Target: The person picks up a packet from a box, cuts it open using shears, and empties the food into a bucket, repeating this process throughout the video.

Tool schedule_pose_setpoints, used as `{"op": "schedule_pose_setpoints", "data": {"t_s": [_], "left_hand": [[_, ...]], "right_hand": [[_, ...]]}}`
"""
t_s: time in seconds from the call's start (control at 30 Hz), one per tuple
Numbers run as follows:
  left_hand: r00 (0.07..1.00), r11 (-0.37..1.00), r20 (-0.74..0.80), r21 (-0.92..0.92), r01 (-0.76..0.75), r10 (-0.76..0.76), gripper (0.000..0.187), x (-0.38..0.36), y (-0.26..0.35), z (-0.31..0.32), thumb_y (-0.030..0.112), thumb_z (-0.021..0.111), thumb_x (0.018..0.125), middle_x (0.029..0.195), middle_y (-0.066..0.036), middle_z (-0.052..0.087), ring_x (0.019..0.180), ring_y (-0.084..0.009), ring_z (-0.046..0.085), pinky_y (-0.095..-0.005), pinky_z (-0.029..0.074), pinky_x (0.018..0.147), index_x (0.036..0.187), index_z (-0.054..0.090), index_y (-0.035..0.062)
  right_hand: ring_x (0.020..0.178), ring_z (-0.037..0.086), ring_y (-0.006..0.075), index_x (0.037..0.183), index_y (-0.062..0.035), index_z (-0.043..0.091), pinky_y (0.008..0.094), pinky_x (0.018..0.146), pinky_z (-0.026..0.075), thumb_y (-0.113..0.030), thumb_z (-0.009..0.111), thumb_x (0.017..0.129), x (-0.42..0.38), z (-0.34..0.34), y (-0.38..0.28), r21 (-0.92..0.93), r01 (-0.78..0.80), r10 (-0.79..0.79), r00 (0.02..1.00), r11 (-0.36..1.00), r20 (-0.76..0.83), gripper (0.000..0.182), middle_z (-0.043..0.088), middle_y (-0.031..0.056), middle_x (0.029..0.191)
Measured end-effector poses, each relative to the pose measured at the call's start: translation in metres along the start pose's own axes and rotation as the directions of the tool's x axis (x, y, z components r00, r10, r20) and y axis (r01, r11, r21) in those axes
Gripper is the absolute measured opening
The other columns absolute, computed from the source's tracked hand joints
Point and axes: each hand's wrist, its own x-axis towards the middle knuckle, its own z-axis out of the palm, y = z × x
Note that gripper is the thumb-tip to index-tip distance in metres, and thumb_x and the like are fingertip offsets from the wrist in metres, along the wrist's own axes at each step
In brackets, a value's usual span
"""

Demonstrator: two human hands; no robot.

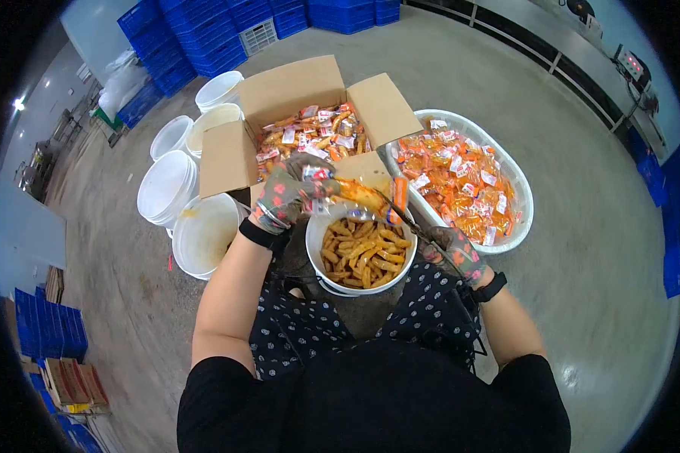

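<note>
Over the bucket (314, 254), left hand (281, 192) grips packet (361, 195); right hand (458, 254), tool (411, 224)

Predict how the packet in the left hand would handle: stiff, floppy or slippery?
The packet would probably flex where its clear wrapper looks thin and loose. Its middle may feel firmer, as it looks filled with something orange-brown. The shiny wrapper could slip against the gloved left hand.

Left hand (285, 195) forward, right hand (458, 254) nearer, its fingers (435, 243) seemingly curled.
</note>
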Motion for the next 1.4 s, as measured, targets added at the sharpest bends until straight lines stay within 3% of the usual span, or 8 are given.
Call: {"op": "schedule_pose_setpoints", "data": {"t_s": [0.03,0.53,0.6,0.67,0.73,0.87,1.2,1.4], "left_hand": [[0.999,0.968,0.005,0.247,0.042,-0.045,0.031,-0.004,0.001,0.002,-0.007,0.058,0.063,0.087,-0.01,0.059,0.075,-0.0171,0.062,-0.0246,0.051,0.065,0.094,0.055,-0.0045],[0.992,0.991,-0.019,0.028,0.129,-0.129,0.037,-0.021,-0.024,0.012,0.006,0.071,0.062,0.082,-0.003,0.054,0.067,-0.0088,0.054,-0.0207,0.045,0.057,0.093,0.05,0.0043],[0.996,0.88,-0.086,0.471,0.064,-0.027,0.037,-0.022,-0.016,0.021,0.016,0.072,0.065,0.081,-0.003,0.054,0.074,-0.0116,0.051,-0.0247,0.044,0.061,0.094,0.051,0.0051],[0.994,0.891,-0.103,0.454,0.007,0.045,0.032,-0.024,-0.014,0.032,0.013,0.07,0.068,0.083,-0.003,0.054,0.074,-0.0117,0.051,-0.0248,0.043,0.058,0.093,0.052,0.0046],[0.964,0.91,-0.267,0.402,0.104,0.008,0.036,-0.023,-0.027,0.032,0.007,0.071,0.066,0.086,-0.003,0.055,0.07,-0.012,0.052,-0.024,0.045,0.055,0.096,0.05,0.0055],[0.989,0.989,-0.11,0.116,-0.088,0.101,0.039,-0.015,-0.054,0.011,0.002,0.062,0.064,0.081,-0.005,0.054,0.066,-0.0132,0.055,-0.0238,0.046,0.052,0.099,0.046,0.0081],[1.0,0.984,0.013,0.18,0.019,-0.022,0.046,-0.01,-0.051,0.042,-0.005,0.059,0.057,0.079,-0.008,0.051,0.055,-0.0153,0.053,-0.0236,0.045,0.047,0.098,0.041,0.0036],[0.993,0.967,-0.013,-0.229,0.112,-0.119,0.036,-0.021,-0.084,0.035,0.005,0.062,0.066,0.074,-0.01,0.057,0.055,-0.0135,0.054,-0.0209,0.045,0.048,0.099,0.049,-0.0033]], "right_hand": [[0.074,0.056,0.013,0.084,-0.0016,0.057,0.0248,0.067,0.045,-0.021,0.067,0.073,0.003,-0.004,-0.008,0.118,-0.069,0.059,0.995,0.991,0.084,0.024,0.059,0.0057,0.077],[0.074,0.057,0.0166,0.089,-0.0016,0.059,0.0292,0.068,0.046,-0.025,0.063,0.075,0.009,0.02,-0.001,0.165,-0.087,0.051,0.976,0.982,0.213,0.027,0.061,0.0096,0.079],[0.088,0.058,0.0251,0.102,-0.0037,0.058,0.0352,0.079,0.045,-0.032,0.061,0.076,0.007,0.013,-0.002,0.076,-0.102,0.08,0.963,0.992,0.259,0.038,0.061,0.0145,0.095],[0.087,0.058,0.0302,0.1,0.0032,0.057,0.0361,0.079,0.044,-0.034,0.063,0.071,0.0,0.019,0.005,-0.16,-0.001,0.03,0.984,0.987,0.176,0.047,0.059,0.0197,0.096],[0.084,0.058,0.0316,0.094,0.0012,0.059,0.0371,0.074,0.045,-0.036,0.06,0.075,0.0,0.028,0.006,0.193,0.008,-0.034,0.991,0.981,0.13,0.042,0.06,0.019,0.089],[0.073,0.058,0.0271,0.083,-0.0004,0.059,0.0347,0.066,0.045,-0.031,0.059,0.077,-0.002,0.05,0.026,0.037,0.239,-0.235,0.968,0.97,-0.088,0.031,0.06,0.0155,0.075],[0.083,0.058,0.0211,0.092,-0.0043,0.061,0.0311,0.076,0.042,-0.029,0.056,0.08,0.003,0.032,0.001,0.308,-0.041,-0.01,0.987,0.95,0.162,0.028,0.062,0.009,0.089],[0.102,0.052,0.0227,0.111,-0.0053,0.053,0.0299,0.092,0.037,-0.021,0.053,0.079,0.004,0.027,-0.008,0.185,-0.102,0.085,0.991,0.977,0.099,0.036,0.054,0.0119,0.111]]}}
